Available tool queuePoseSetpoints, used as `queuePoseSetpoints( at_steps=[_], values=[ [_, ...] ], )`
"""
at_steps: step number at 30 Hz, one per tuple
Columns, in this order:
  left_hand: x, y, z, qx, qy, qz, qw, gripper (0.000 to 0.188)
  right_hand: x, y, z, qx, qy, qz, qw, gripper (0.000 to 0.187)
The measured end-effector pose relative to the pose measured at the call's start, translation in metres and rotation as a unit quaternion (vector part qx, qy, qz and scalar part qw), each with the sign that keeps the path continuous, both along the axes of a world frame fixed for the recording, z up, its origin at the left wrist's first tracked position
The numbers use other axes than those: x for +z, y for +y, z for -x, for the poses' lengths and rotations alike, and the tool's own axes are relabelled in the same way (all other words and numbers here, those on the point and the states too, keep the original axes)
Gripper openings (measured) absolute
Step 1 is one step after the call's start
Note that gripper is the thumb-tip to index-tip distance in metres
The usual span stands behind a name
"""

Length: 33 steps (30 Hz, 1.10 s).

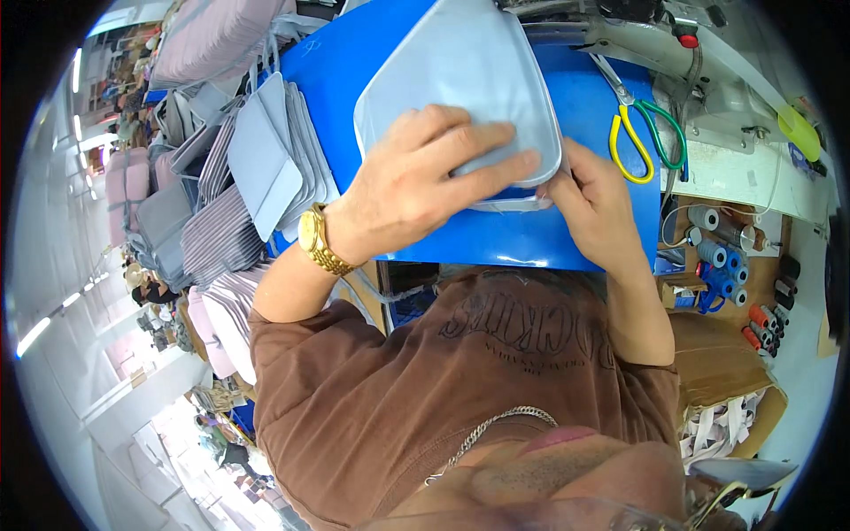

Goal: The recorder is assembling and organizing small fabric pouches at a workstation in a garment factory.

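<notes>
A pale grey-blue fabric panel (460,80) with rounded corners and a raised, piped edge lies on the blue work surface (522,252). Over its near part rests my left hand (434,168), fingers stretched out and apart, a gold watch on the wrist. At the panel's near right corner, the fingers of my right hand (589,195) pinch the edge; the fingertips are partly hidden. Just under that corner a second layer of fabric shows. Scissors (633,133) with one yellow and one green handle loop lie to the right of my right hand.
Grey fabric panels (274,159) stand stacked at the left, with bundled striped pieces (221,234) beside them. A sewing machine (717,97) occupies the far right. Thread spools (722,257) sit on a shelf below it, above an open cardboard box (735,380).
</notes>
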State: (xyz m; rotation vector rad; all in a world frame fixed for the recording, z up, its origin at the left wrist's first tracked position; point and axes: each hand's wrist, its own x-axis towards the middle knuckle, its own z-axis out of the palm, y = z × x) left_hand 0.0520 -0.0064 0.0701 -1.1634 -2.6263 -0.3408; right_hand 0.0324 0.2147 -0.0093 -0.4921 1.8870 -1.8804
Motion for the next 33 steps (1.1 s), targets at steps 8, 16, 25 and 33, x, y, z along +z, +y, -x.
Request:
queuePoseSetpoints(
  at_steps=[8, 16, 25, 33],
  values=[
    [-0.009, -0.013, 0.034, -0.001, 0.038, 0.024, 0.999, 0.052, -0.004, -0.018, 0.029, -0.030, 0.018, 0.026, 0.999, 0.023],
    [-0.014, -0.028, 0.066, 0.011, 0.081, 0.049, 0.995, 0.049, -0.015, -0.035, 0.067, -0.047, 0.106, -0.003, 0.993, 0.022],
    [-0.011, -0.027, 0.097, -0.041, 0.089, -0.074, 0.992, 0.034, 0.000, -0.046, 0.092, -0.057, 0.124, -0.088, 0.987, 0.030],
    [0.006, 0.014, 0.080, 0.162, 0.045, 0.044, 0.985, 0.019, 0.009, -0.047, 0.111, -0.057, 0.244, -0.290, 0.924, 0.042]
  ],
)
